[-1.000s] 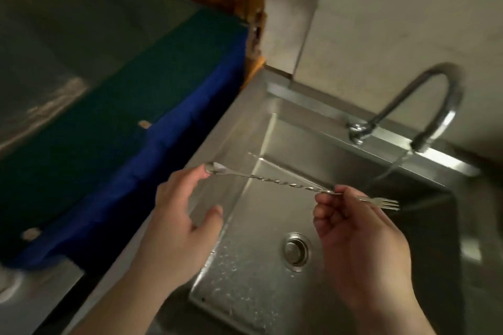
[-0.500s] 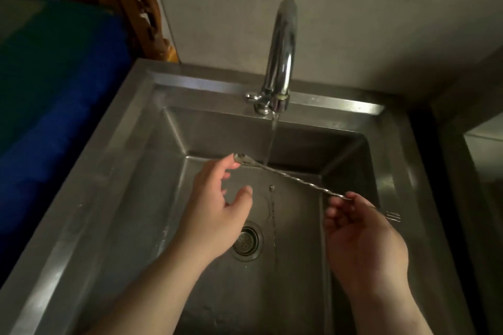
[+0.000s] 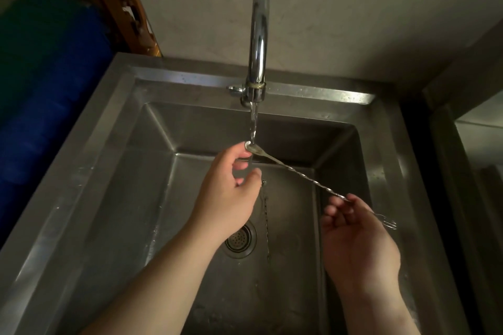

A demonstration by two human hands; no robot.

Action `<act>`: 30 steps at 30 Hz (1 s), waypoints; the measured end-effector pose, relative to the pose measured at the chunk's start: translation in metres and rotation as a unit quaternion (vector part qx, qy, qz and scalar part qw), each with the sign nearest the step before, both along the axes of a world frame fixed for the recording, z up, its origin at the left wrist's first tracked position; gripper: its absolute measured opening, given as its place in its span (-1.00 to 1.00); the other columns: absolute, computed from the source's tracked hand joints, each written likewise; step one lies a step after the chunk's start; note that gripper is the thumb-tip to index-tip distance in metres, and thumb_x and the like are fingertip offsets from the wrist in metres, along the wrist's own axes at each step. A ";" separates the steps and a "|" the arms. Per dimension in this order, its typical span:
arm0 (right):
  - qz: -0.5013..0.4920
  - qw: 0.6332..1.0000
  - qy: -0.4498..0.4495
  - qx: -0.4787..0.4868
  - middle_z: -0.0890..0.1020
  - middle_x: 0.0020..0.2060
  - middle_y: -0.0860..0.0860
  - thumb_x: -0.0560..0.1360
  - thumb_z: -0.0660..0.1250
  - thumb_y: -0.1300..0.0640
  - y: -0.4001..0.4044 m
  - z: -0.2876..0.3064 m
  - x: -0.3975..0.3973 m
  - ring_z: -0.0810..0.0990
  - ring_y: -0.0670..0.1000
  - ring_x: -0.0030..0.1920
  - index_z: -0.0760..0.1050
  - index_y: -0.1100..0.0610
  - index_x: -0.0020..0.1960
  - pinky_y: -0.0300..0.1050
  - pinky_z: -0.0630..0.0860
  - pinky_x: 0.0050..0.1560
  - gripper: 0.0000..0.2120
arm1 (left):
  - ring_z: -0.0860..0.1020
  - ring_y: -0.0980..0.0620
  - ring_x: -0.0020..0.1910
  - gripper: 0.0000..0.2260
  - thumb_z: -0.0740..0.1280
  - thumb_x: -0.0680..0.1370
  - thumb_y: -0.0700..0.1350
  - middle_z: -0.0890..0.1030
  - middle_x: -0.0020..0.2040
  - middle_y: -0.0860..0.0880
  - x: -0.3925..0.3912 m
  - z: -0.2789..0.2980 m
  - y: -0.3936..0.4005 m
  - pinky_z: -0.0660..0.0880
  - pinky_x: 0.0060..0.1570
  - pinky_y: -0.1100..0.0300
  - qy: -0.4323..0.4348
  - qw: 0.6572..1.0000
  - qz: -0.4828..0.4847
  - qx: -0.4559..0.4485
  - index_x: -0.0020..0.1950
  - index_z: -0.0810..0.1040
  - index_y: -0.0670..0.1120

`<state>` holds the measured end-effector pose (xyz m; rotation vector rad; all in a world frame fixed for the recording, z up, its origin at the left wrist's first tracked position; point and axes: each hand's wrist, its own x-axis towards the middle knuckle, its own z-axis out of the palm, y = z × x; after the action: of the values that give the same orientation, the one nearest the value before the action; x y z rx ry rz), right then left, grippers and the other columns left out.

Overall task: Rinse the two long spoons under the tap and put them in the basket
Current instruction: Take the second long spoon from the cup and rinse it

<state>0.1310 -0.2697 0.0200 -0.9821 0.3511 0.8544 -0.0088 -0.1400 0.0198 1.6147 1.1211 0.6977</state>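
The bar spoon [image 3: 299, 175] has shifted under the water stream [image 3: 253, 122], apparently touching.

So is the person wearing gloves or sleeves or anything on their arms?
No. The left hand and right hand are bare: no gloves, rings or watch show. Both forearms are bare too, no sleeve in view.

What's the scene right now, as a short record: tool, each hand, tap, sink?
tool: long spoon, twisted stem, small fork at the far end, held over the sink
left hand: index fingertip touches the spoon's bowl; thumb apart from it
right hand: pinches the stem near the fork end
tap: running; water lands on the spoon's bowl
sink: steel, wet floor, drain showing beside the left wrist
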 end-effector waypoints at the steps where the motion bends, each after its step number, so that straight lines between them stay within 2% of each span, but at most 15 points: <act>1: 0.002 1.000 0.008 0.005 0.66 -0.36 0.06 0.60 0.09 0.27 0.001 -0.002 -0.002 0.63 -0.02 -0.37 0.53 0.18 -0.06 -0.17 0.48 -0.21 -0.76 | 0.49 0.41 0.07 -0.70 0.34 0.53 -0.08 0.56 0.09 0.24 0.002 0.001 0.002 0.39 -0.12 0.59 -0.010 1.000 0.004 -0.005 0.22 0.49 0.20; 4: 0.007 0.999 0.035 0.012 0.64 -0.34 0.07 0.61 0.11 0.25 0.006 -0.007 -0.007 0.61 -0.02 -0.37 0.51 0.18 -0.04 -0.18 0.45 -0.20 -0.80 | 0.56 0.39 0.03 -0.72 0.34 0.49 -0.02 0.61 0.03 0.32 0.009 0.004 0.010 0.46 -0.07 0.44 -0.033 0.999 0.022 -0.028 0.00 0.48 0.42; 7: 0.015 0.997 0.069 0.006 0.63 -0.35 0.06 0.62 0.13 0.20 0.010 -0.013 -0.011 0.60 -0.04 -0.38 0.52 0.17 -0.09 -0.19 0.44 -0.20 -0.78 | 0.64 0.22 0.02 -0.82 0.34 0.45 0.04 0.67 0.00 0.23 0.015 0.004 0.018 0.54 0.05 0.17 -0.082 0.994 0.042 -0.053 0.00 0.54 0.32; 8: 0.017 0.997 0.082 0.000 0.63 -0.35 0.06 0.63 0.12 0.19 0.012 -0.015 -0.013 0.60 -0.04 -0.38 0.52 0.16 -0.12 -0.19 0.43 -0.20 -0.76 | 0.66 0.17 -0.01 -0.84 0.34 0.47 0.03 0.70 0.00 0.17 0.017 0.004 0.020 0.56 0.00 0.16 -0.106 0.991 0.045 -0.061 0.03 0.56 0.23; 10: 0.024 0.993 0.111 -0.014 0.62 -0.36 0.07 0.64 0.12 0.16 0.016 -0.019 -0.019 0.57 -0.03 -0.38 0.50 0.16 -0.17 -0.18 0.42 -0.21 -0.72 | 0.69 0.13 -0.10 -0.88 0.33 0.54 -0.10 0.72 -0.02 0.09 0.021 0.006 0.023 0.56 -0.14 0.28 -0.161 0.982 0.046 -0.084 0.05 0.54 0.07; 11: 0.029 0.991 0.130 -0.018 0.61 -0.38 0.07 0.64 0.11 0.15 0.018 -0.021 -0.023 0.56 -0.02 -0.36 0.49 0.16 -0.19 -0.18 0.41 -0.21 -0.71 | 0.69 0.13 -0.13 -0.89 0.31 0.57 -0.15 0.73 -0.04 0.07 0.023 0.008 0.024 0.55 -0.19 0.33 -0.176 0.979 0.043 -0.091 0.04 0.54 0.04; 15: 0.073 0.975 0.206 -0.032 0.61 -0.41 0.10 0.63 0.12 0.12 0.031 -0.032 -0.042 0.50 0.02 -0.29 0.46 0.18 -0.21 -0.18 0.37 -0.20 -0.70 | 0.71 0.06 -0.16 -0.83 0.26 0.60 -0.16 0.73 -0.11 0.05 0.031 0.018 0.030 0.58 -0.22 0.29 -0.198 0.974 0.038 -0.105 -0.06 0.54 0.11; 18: 0.119 0.967 0.215 -0.066 0.56 -0.35 0.11 0.63 0.13 0.09 0.044 -0.040 -0.055 0.47 0.02 -0.32 0.45 0.18 -0.19 -0.17 0.36 -0.26 -0.72 | 0.70 0.09 -0.18 -0.80 0.25 0.61 -0.13 0.73 -0.13 0.05 0.033 0.021 0.033 0.56 -0.27 0.30 -0.193 0.978 0.016 -0.083 -0.09 0.55 0.15; 20: 0.170 0.963 0.157 -0.138 0.54 -0.34 0.12 0.61 0.19 0.09 0.053 -0.040 -0.059 0.47 0.03 -0.37 0.45 0.20 -0.17 -0.13 0.37 -0.32 -0.76 | 0.67 0.12 -0.24 -0.77 0.25 0.59 -0.10 0.72 -0.17 0.05 0.032 0.022 0.035 0.54 -0.30 0.32 -0.191 0.979 0.002 -0.067 -0.15 0.58 0.20; 22: 0.239 0.938 -0.026 -0.248 0.55 -0.36 0.13 0.56 0.27 0.10 0.059 -0.036 -0.061 0.49 0.05 -0.40 0.47 0.21 -0.19 -0.06 0.40 -0.37 -0.78 | 0.64 0.14 -0.29 -0.79 0.27 0.57 -0.05 0.70 -0.23 0.07 0.031 0.022 0.036 0.51 -0.34 0.35 -0.183 0.982 -0.009 -0.054 -0.17 0.58 0.23; 23: 0.261 0.907 -0.152 -0.292 0.57 -0.34 0.12 0.54 0.29 0.07 0.062 -0.033 -0.061 0.52 0.06 -0.36 0.48 0.19 -0.19 -0.02 0.45 -0.32 -0.79 | 0.64 0.15 -0.32 -0.80 0.27 0.57 -0.02 0.69 -0.25 0.08 0.031 0.022 0.037 0.49 -0.36 0.36 -0.177 0.983 -0.008 -0.051 -0.18 0.58 0.24; 25: 0.267 0.852 -0.357 -0.275 0.64 -0.19 0.02 0.55 0.26 -0.01 0.069 -0.023 -0.060 0.60 0.00 -0.16 0.52 0.06 -0.09 -0.01 0.53 -0.11 -0.84 | 0.65 0.15 -0.33 -0.79 0.28 0.56 -0.03 0.70 -0.25 0.09 0.032 0.021 0.039 0.49 -0.37 0.37 -0.170 0.984 -0.005 -0.050 -0.19 0.57 0.26; 26: 0.272 0.842 -0.404 -0.232 0.65 -0.12 -0.04 0.56 0.23 -0.04 0.073 -0.016 -0.059 0.61 -0.05 -0.07 0.53 -0.03 -0.05 -0.07 0.54 -0.02 -0.86 | 0.67 0.13 -0.32 -0.78 0.27 0.56 -0.04 0.70 -0.23 0.09 0.032 0.019 0.041 0.51 -0.35 0.35 -0.164 0.985 -0.006 -0.051 -0.19 0.57 0.26; 28: 0.279 0.864 -0.396 -0.135 0.69 -0.06 -0.07 0.59 0.18 -0.08 0.084 -0.006 -0.057 0.64 -0.12 0.00 0.56 -0.09 0.00 -0.13 0.56 0.05 -0.81 | 0.70 0.11 -0.22 -0.78 0.27 0.56 -0.07 0.71 -0.16 0.09 0.033 0.019 0.043 0.58 -0.24 0.25 -0.151 0.987 -0.017 -0.049 -0.15 0.56 0.27; 30: 0.279 0.893 -0.344 -0.081 0.72 -0.14 -0.04 0.61 0.18 -0.08 0.095 0.000 -0.052 0.68 -0.10 -0.10 0.59 0.01 -0.02 -0.10 0.61 -0.06 -0.74 | 0.69 0.15 -0.14 -0.80 0.29 0.53 -0.06 0.72 -0.11 0.11 0.033 0.019 0.044 0.57 -0.13 0.18 -0.139 0.989 -0.020 -0.042 -0.10 0.57 0.27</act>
<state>0.0793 -0.1748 0.0198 -1.5040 -0.5045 0.9290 0.0241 -0.0957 0.0384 1.4162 0.9006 0.8097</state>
